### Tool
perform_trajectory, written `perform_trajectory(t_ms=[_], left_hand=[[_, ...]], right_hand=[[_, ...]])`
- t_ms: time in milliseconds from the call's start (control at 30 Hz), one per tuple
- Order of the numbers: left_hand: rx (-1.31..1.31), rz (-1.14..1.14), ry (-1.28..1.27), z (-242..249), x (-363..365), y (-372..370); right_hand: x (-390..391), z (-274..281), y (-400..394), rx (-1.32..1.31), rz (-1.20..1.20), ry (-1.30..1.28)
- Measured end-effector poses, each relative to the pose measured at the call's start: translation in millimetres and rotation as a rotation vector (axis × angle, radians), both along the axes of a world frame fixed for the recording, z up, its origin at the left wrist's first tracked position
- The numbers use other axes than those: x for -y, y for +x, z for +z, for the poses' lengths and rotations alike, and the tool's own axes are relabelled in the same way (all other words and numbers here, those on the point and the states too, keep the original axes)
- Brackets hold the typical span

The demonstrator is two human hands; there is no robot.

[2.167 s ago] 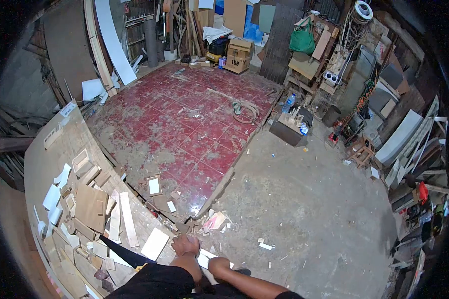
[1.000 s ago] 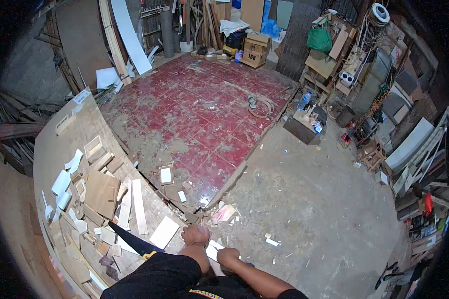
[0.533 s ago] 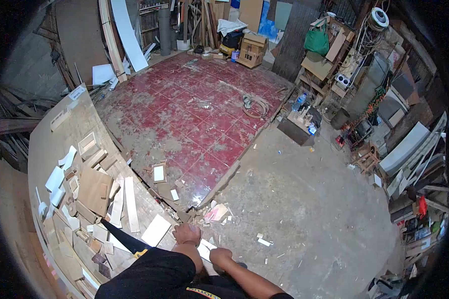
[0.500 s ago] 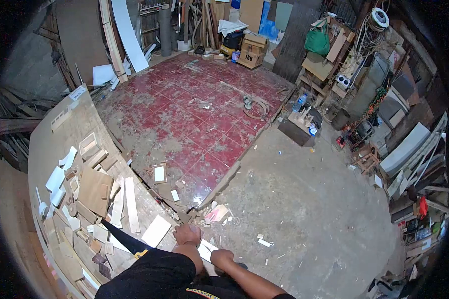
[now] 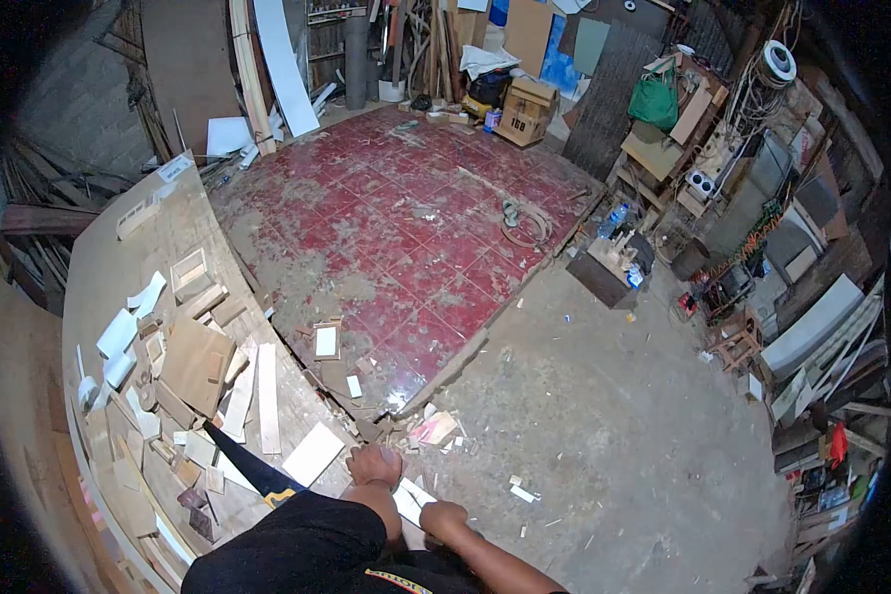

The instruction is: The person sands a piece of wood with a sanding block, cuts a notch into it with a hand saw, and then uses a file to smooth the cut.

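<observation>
At the table's near edge, my left hand (image 5: 374, 465) is closed with its knuckles up; what lies under its fingers is hidden. My right hand (image 5: 444, 520) forms a fist just to the right and lower, and what it grips cannot be made out. Between the two hands shows a white strip of board (image 5: 409, 503) with a thin dark line across it. To the left of my left hand lies a white rectangular panel (image 5: 313, 454). A handsaw (image 5: 243, 466) with a yellow and black handle rests beside my left sleeve.
Wood offcuts, a brown board (image 5: 196, 366) and a small wooden box (image 5: 191, 274) cover the curved-looking worktable (image 5: 153, 243). Beyond it is a dusty red tiled floor (image 5: 386, 228). A dark crate (image 5: 604, 276) stands on the concrete; shelves and scrap line the right wall.
The view has shifted, so the room appears slightly farther right. My hands stay nearly in place around the white strip; the right fist looks a little lower.
</observation>
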State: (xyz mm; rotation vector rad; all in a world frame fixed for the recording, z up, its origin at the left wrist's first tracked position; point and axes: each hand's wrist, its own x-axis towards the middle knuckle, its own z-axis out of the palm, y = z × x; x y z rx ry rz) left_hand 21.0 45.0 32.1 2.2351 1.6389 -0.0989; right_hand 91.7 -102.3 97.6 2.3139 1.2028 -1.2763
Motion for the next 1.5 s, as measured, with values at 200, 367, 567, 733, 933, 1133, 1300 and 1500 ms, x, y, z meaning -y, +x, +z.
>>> perform_trajectory(t_ms=[200,367,567,733,933,1133,1300,1500], left_hand=[[0.001,-0.036,0.064,16,6,0],[0.025,0.004,0.016,19,1,-1],[-0.058,-0.018,-0.038,10,-1,2],[-0.024,-0.003,-0.019,7,3,-1],[-0.006,-0.007,0.03,7,3,4],[-0.018,-0.007,-0.07,17,1,5],[-0.027,0.001,-0.083,26,-1,5],[-0.015,-0.014,-0.001,14,2,6]], right_hand=[[-5,-31,-7,0.024,0.09,0.023],[-8,-71,-13,0.072,0.048,0.094],[10,-17,-8,0.088,0.007,0.037],[-8,-69,-14,0.017,-0.06,0.118],[2,-28,0,0.002,-0.032,0.084],[6,-42,-12,0.04,-0.061,0.034],[-10,-64,-28,0.151,-0.142,0.181],[8,9,-2,0.012,-0.013,-0.052]])
